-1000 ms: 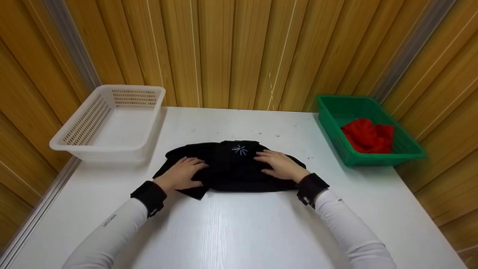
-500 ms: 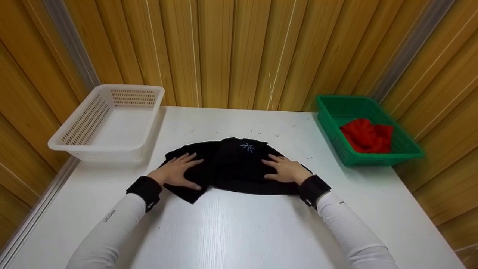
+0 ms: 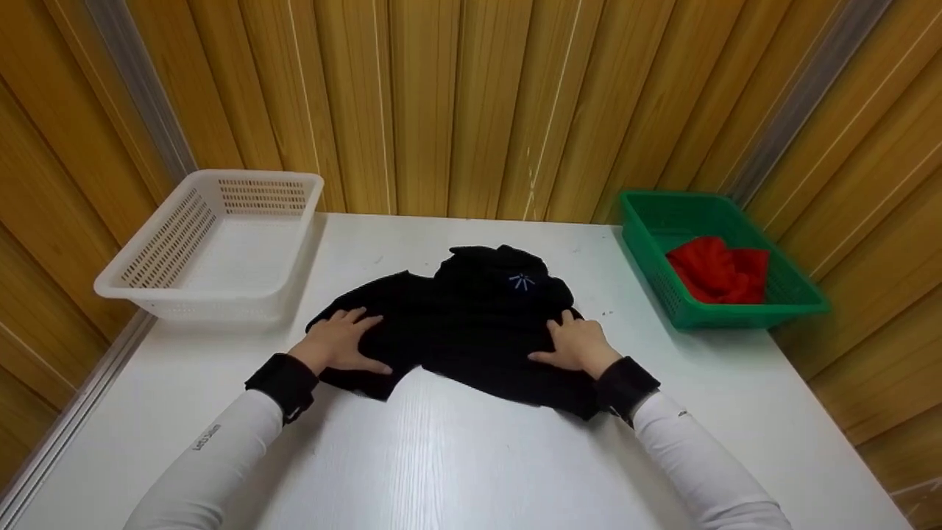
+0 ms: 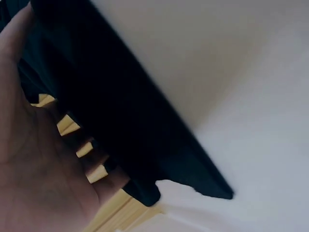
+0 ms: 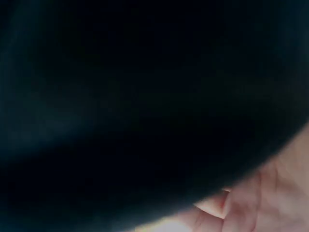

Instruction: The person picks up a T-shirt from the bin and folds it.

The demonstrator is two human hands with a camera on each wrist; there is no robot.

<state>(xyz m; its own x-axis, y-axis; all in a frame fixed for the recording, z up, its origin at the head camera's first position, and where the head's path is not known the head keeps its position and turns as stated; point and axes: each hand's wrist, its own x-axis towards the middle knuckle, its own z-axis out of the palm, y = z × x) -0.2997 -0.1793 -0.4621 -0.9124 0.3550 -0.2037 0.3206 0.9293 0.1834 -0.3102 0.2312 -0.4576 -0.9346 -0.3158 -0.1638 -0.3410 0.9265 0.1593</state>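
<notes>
A black shirt [image 3: 486,331] with a small pale star-like emblem lies rumpled on the white table. Its far part is bunched up near the emblem, and one short sleeve end sticks out at the near left. On its left side rests my left hand [image 3: 342,342], fingers spread and thumb apart; dark cloth [image 4: 111,101] crosses in front of its fingers in the left wrist view. My right hand [image 3: 578,344] lies on the shirt's right edge with the thumb stretched inward. Dark cloth [image 5: 145,106] hides most of that hand in the right wrist view.
A white perforated basket [image 3: 210,291] stands at the back left. At the back right is a green basket [image 3: 743,313] with a red cloth [image 3: 717,271] in it. Behind the table [image 3: 441,471] rises a wood-patterned wall [image 3: 419,110].
The shirt has spread out from a flat bundle; its emblem has shifted right and its near right part reaches closer. My right hand has moved right and slightly nearer, my left slightly left.
</notes>
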